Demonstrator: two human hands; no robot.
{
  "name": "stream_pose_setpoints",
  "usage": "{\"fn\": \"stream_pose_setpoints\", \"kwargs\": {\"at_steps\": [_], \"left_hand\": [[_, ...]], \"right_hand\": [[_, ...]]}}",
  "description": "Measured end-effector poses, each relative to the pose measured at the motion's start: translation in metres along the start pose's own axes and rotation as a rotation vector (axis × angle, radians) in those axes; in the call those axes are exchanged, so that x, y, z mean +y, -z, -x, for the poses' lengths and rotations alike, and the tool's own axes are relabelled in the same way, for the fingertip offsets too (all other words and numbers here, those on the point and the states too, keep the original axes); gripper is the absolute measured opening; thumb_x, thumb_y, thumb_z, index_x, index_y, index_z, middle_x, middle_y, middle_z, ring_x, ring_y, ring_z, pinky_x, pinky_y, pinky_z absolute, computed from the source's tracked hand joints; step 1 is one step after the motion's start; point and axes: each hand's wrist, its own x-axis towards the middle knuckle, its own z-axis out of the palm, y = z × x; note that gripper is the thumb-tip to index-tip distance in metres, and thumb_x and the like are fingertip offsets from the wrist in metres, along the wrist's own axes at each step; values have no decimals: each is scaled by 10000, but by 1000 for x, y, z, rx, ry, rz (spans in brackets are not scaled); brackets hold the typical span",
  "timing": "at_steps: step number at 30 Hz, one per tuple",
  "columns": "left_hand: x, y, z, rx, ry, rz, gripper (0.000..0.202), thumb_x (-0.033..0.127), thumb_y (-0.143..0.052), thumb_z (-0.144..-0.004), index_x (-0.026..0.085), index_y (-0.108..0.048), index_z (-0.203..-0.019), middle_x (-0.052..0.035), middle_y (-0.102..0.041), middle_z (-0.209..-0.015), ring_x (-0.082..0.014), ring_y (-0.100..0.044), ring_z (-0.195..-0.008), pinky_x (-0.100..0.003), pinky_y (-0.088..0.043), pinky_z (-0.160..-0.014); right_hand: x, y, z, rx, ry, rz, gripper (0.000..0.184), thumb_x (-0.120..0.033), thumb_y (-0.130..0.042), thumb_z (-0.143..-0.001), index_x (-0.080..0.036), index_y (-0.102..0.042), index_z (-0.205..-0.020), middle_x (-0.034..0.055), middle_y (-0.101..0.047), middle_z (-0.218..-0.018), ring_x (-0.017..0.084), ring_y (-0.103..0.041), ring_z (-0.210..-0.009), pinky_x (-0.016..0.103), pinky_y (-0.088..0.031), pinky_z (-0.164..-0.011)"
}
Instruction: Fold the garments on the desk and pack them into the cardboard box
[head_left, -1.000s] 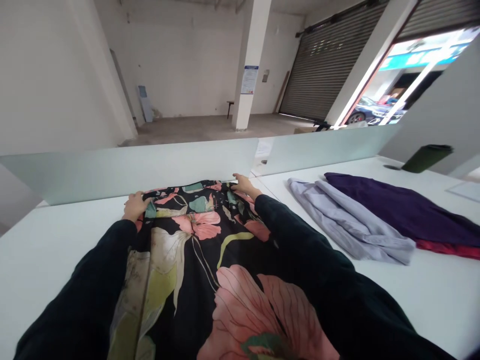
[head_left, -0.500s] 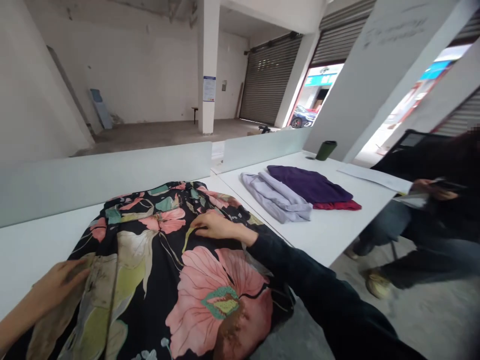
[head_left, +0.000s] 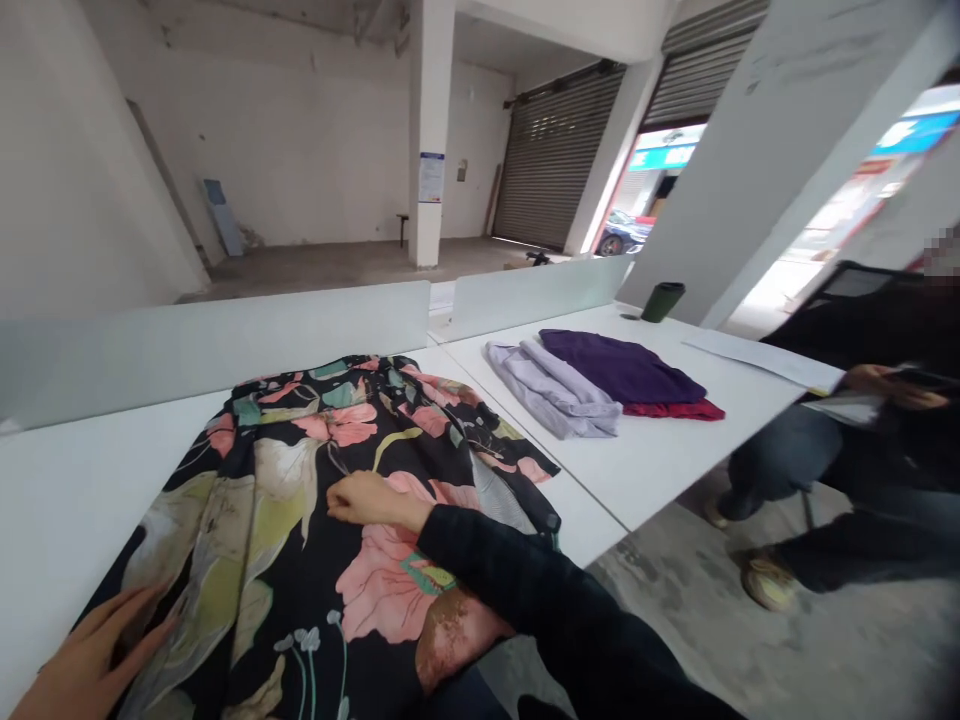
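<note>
1. Lying flat on the table, the garment has its long axis going away from the person.
2. The right hand is on the garment's middle, fingers together and laid flat, not clamped on the cloth.
3. The left hand is at the garment's near left edge, fingers a little apart; this hand is farther from the middle.

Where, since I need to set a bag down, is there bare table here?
Bare white tabletop lies left of the floral garment. More lies on the right-hand table, between the folded lilac cloth and the table's front edge. The garment is crowded, with the right hand resting on it.
</note>
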Motion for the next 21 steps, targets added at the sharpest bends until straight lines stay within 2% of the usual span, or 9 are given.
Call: {"fn": "stream_pose_setpoints", "kwargs": {"at_steps": [3,4,6,9,11,16,21], "left_hand": [[32,17,30,8,39,65,435,602,-479,-808,345,-624,-1126,55,-681,-1198,-252,-585,-1190,-462,-419,-1094],[46,24,38,56,78,65,484,599,-520,-753,287,-655,-1097,-4,-691,-1175,-283,-582,-1193,-466,-411,-1096],[75,36,49,87,147,58,571,588,-501,-740,198,-674,-1121,-88,-686,-1171,-312,-549,-1237,-465,-403,-1094],[103,48,60,50,288,87,688,613,-453,-746,129,-653,-1191,-126,-696,-1118,-286,-661,-1000,-434,-505,-948],[110,51,71,23,344,114,733,631,-442,-751,106,-633,-1227,-126,-706,-1085,-261,-677,-879,-409,-536,-860],[108,43,99,84,356,139,681,636,-475,-760,135,-656,-1184,-90,-727,-984,-249,-678,-820,-384,-540,-814],[111,27,104,22,374,188,651,613,-529,-726,146,-671,-1157,-87,-755,-1006,-286,-701,-937,-377,-538,-855]], "right_hand": [[8,-9,0,96,-59,-47,110,-210,-574,-890,-182,-662,-830,2,-666,-811,112,-541,-699,230,-260,-593],[10,-11,-1,107,-54,-52,107,-199,-576,-884,-181,-663,-824,8,-668,-810,115,-549,-709,231,-258,-598],[14,-14,-3,132,-42,-52,115,-183,-567,-880,-178,-661,-814,22,-676,-822,120,-558,-719,235,-254,-609],[17,-16,-8,153,-40,-64,128,-177,-557,-876,-177,-650,-788,25,-675,-799,124,-552,-702,239,-246,-612],[16,-15,-8,150,-37,-76,131,-158,-558,-861,-175,-637,-758,16,-657,-754,119,-532,-670,238,-241,-607],[15,-13,-5,154,-37,-91,142,-153,-547,-849,-175,-619,-729,12,-639,-731,110,-501,-639,235,-224,-590],[17,-13,-9,164,-6,-93,149,-166,-545,-867,-170,-627,-743,20,-653,-767,104,-495,-641,231,-223,-586]]}}
